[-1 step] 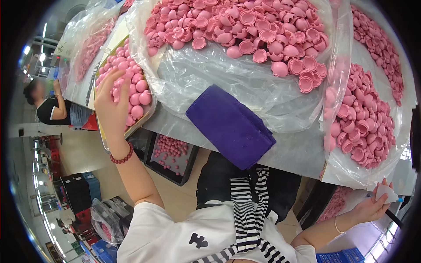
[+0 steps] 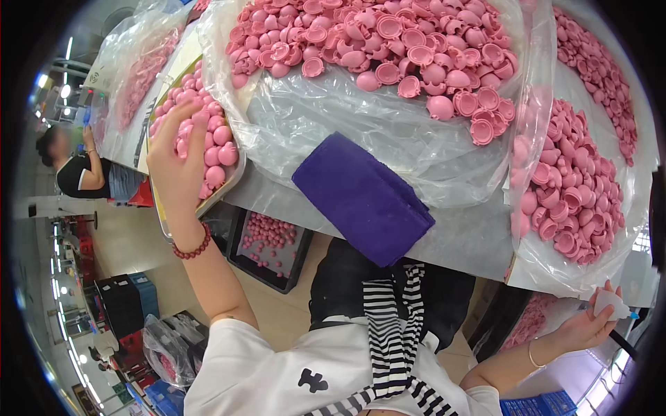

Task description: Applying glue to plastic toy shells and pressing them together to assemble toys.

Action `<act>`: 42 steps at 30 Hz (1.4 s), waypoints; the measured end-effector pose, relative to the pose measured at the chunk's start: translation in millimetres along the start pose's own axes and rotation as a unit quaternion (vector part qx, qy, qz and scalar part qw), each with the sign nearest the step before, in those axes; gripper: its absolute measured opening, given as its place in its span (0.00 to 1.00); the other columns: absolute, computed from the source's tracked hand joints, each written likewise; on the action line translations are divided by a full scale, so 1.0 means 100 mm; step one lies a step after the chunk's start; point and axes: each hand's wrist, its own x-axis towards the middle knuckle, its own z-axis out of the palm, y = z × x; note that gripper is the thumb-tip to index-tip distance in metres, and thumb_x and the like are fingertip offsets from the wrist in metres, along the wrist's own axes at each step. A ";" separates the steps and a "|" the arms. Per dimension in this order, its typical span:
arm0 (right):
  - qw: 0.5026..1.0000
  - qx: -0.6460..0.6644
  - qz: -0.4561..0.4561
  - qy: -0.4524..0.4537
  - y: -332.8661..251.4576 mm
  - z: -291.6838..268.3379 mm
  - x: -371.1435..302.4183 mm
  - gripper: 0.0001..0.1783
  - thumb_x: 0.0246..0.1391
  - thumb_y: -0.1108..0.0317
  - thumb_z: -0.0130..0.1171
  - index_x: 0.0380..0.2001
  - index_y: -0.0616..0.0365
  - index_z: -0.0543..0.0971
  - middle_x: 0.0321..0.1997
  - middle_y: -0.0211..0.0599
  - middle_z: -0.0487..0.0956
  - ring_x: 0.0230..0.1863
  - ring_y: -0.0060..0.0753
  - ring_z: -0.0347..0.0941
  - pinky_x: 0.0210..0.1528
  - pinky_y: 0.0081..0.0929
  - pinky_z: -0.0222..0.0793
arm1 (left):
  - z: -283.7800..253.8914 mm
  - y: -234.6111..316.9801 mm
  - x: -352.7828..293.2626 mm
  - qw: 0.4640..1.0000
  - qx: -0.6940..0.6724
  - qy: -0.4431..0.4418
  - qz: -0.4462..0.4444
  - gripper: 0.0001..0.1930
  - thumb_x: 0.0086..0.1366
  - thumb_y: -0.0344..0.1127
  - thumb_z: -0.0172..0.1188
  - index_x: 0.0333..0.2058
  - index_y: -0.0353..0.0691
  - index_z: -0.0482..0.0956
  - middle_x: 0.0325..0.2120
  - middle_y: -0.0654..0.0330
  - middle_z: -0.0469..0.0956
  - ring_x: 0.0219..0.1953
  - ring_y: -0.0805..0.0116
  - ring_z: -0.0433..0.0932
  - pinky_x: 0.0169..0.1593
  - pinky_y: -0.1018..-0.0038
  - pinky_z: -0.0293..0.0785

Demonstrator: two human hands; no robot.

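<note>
Reaching over the near part of a yellow-edged tray, the left hand bends its fingers down among the pink balls in the head view. Its thumb stands apart from the other fingers, but the fingertips are partly lost among the balls, so I cannot tell whether it has hold of one. A red beaded bracelet circles that wrist. The tray sits at the left end of the table, its contents heaped together.

Far to the right, near the table's edge, the right hand is closed around a small white bottle with a blue tip that points outward to the right. A thin pale bangle is on that wrist.

Between the hands, a folded purple cloth lies slanted, partly on a clear plastic sheet. Beyond it, pink half-shells are piled, many with the hollow side up. Another pile of shells lies on the right. Below the table's left part, a dark bin holds more small pink balls.
</note>
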 end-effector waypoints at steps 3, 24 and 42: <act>0.997 0.067 0.022 0.018 -0.09 0.09 -0.07 0.24 0.54 0.61 0.44 0.44 0.75 0.63 0.36 0.53 0.72 0.35 0.37 0.70 0.35 0.23 0.66 | 0.10 0.55 0.25 0.992 -0.107 -0.060 0.035 0.09 0.51 0.30 0.56 0.33 0.37 0.75 0.31 0.58 0.76 0.34 0.68 0.74 0.39 0.77 0.67; 0.979 0.144 0.073 -0.127 -0.22 0.04 -0.51 0.28 0.50 0.50 0.47 0.39 0.70 0.67 0.24 0.43 0.69 0.24 0.28 0.63 0.23 0.20 0.59 | 0.90 1.10 0.65 0.951 -0.258 -0.132 0.110 0.08 0.53 0.34 0.56 0.29 0.35 0.72 0.30 0.57 0.73 0.36 0.65 0.73 0.35 0.73 0.69; 0.911 0.257 0.148 -0.286 -0.61 0.66 -0.80 0.30 0.48 0.48 0.51 0.35 0.71 0.68 0.19 0.44 0.73 0.19 0.26 0.67 0.20 0.17 0.61 | 0.99 1.22 0.67 0.779 -0.528 -0.333 -0.066 0.13 0.64 0.38 0.42 0.41 0.38 0.69 0.28 0.64 0.72 0.27 0.78 0.72 0.32 0.83 0.69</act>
